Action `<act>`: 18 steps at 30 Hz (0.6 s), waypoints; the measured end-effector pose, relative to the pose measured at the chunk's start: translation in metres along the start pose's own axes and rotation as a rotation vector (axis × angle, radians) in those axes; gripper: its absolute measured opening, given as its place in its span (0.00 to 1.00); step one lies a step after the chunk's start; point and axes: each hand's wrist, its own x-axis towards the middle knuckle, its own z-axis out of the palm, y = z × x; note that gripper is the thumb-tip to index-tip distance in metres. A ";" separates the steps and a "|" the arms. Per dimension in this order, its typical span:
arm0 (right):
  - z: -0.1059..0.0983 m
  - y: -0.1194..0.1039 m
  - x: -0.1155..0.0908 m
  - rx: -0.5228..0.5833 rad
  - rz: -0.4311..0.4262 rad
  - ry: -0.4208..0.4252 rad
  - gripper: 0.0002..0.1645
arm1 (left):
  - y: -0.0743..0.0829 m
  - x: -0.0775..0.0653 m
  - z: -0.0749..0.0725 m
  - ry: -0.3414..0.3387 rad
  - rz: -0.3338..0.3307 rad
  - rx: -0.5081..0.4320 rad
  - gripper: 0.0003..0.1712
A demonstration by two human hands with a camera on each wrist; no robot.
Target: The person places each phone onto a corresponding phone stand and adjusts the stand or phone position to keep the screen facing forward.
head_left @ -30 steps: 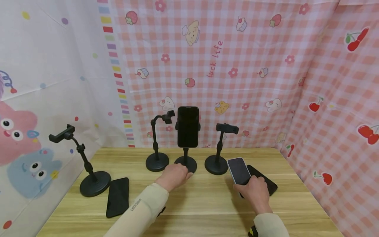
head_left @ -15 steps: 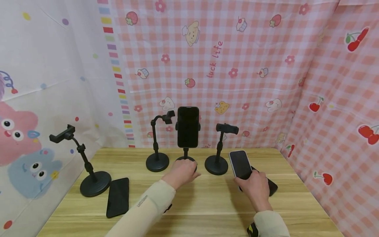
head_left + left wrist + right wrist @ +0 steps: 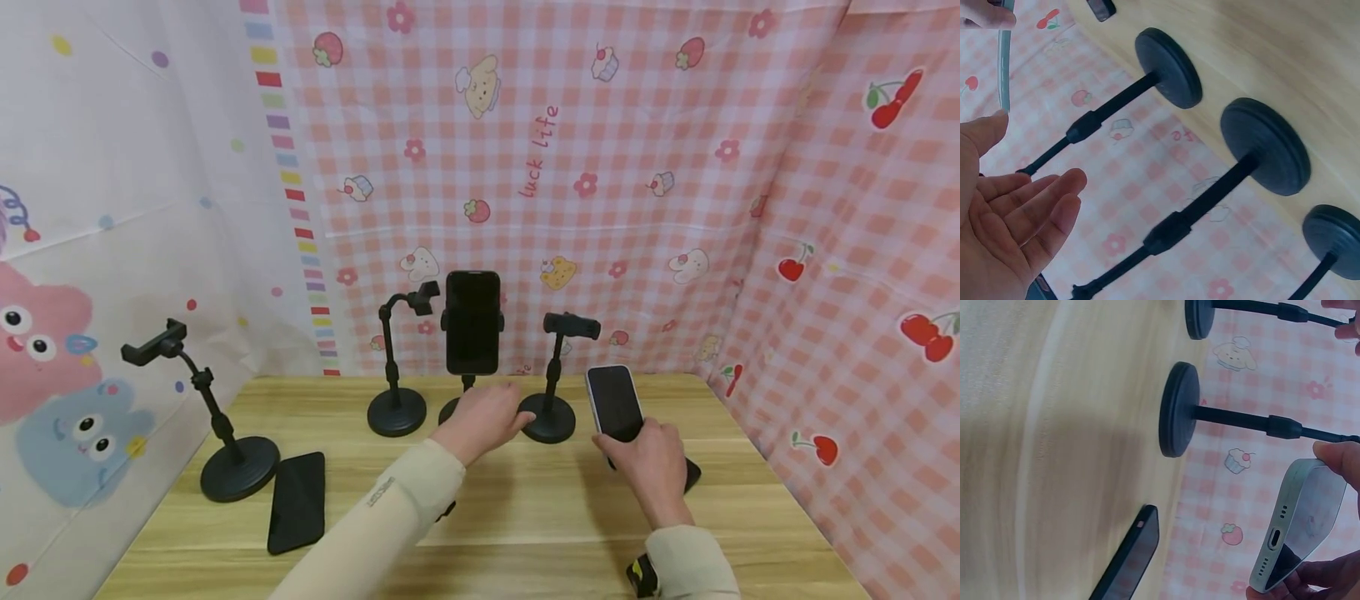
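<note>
My right hand (image 3: 647,460) holds a phone with a pale frame (image 3: 615,402) by its lower part, thumb on one edge and fingers along the other. In the right wrist view its charging port (image 3: 1275,539) faces the camera. The phone is raised over the table. My left hand (image 3: 480,422) hovers in front of the middle stand with nothing in it; the left wrist view shows its fingers (image 3: 1060,212) loosely bent, palm turned up to the camera. Close to the left thumb stands a black phone stand (image 3: 553,379) with a bare clamp (image 3: 572,325) on top.
A dark phone (image 3: 472,323) sits in the middle stand's clamp. Two more stands with bare clamps, a back one (image 3: 395,412) and a left one (image 3: 238,467), are on the wooden table (image 3: 525,533). Black phones lie at left (image 3: 297,502) and under my right hand (image 3: 693,475).
My right hand has lifted the pale-framed phone upward and slightly right, away from the black one beneath. My left hand has moved right and up, toward the right-hand stand.
</note>
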 end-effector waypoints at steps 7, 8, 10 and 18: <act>-0.008 -0.005 0.004 0.026 0.017 0.027 0.43 | 0.010 0.010 -0.007 0.077 -0.015 -0.049 0.37; -0.009 -0.006 0.005 0.029 0.016 0.033 0.42 | 0.011 0.012 -0.008 0.087 -0.021 -0.059 0.37; -0.011 -0.008 0.007 0.036 0.009 0.046 0.41 | 0.013 0.015 -0.008 0.112 -0.029 -0.072 0.37; -0.021 -0.015 0.012 0.049 -0.005 0.094 0.38 | 0.020 0.030 -0.015 0.253 -0.011 -0.087 0.42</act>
